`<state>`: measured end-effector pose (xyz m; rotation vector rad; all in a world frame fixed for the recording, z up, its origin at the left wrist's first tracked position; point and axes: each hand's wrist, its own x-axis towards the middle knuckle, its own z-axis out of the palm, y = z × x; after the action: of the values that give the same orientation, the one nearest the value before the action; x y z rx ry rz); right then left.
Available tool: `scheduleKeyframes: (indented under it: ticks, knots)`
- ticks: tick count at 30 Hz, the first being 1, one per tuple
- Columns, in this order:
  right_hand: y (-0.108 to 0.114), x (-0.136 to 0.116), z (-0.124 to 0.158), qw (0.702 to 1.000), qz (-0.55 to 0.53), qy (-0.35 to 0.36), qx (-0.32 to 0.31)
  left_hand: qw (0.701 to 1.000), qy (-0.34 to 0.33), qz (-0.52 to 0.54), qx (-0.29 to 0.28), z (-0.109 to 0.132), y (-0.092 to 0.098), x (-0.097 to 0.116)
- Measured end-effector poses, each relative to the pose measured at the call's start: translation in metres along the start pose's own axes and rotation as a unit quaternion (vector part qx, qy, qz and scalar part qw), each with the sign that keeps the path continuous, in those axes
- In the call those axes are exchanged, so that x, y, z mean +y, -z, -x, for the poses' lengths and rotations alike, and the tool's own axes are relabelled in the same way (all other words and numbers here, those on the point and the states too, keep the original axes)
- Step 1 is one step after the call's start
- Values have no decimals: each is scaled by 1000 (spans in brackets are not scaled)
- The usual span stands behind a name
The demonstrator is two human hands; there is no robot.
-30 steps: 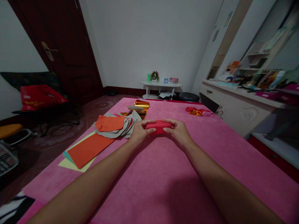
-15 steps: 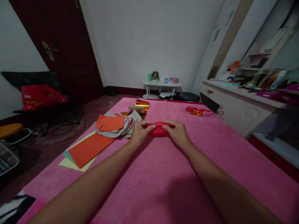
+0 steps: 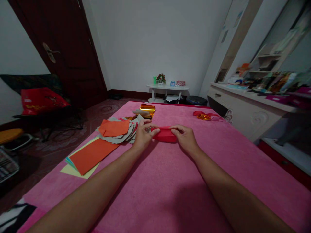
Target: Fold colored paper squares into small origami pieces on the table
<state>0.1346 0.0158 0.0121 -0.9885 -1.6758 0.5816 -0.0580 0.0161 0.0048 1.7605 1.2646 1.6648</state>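
A folded piece of red paper (image 3: 165, 135) is stretched between both hands, just above the pink cloth (image 3: 165, 181). My left hand (image 3: 143, 135) pinches its left end, thumb in front and fingers behind. At the right end, my right hand (image 3: 186, 137) grips the upper edge between thumb and fingers. Close beside my left hand lies a loose pile of grey paper pieces (image 3: 122, 138) topped by an orange piece (image 3: 114, 127). Nearer me on the left is a stack of coloured sheets with an orange sheet (image 3: 91, 155) on top.
Shiny gold foil (image 3: 147, 109) lies at the far side of the cloth. A red and gold crumpled piece (image 3: 203, 116) rests at the far right. Beyond stands a small white table (image 3: 155, 86); a white cabinet (image 3: 243, 103) flanks the right side, a chair with a red bag (image 3: 43, 101) the left.
My hands have moved slightly apart, and more of the red paper's front shows between them. The left fingers have lifted a little.
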Motion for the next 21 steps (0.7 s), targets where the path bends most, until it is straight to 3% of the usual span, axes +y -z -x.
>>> scheduleKeyframes:
  ticks: [3, 8, 13, 18, 21]
  knots:
    - [1, 0, -1, 999, -38, -12, 6, 999, 1, 20, -29, -5, 3, 2]
    - [1, 0, -1, 997, -75, -7, 9, 976, 94, 127, -152, -4, 5, 9]
    - [-1, -1, 2, 996, -83, 4, -13, 970, 124, 144, -154, 0, 3, 10]
    - [0, -3, 1, 999, -25, 43, 19, 989, 9, 107, -103, -4, 3, 7]
    - [2, -2, 0, 998, -29, 37, 36, 990, -52, 79, -107, -3, 5, 10]
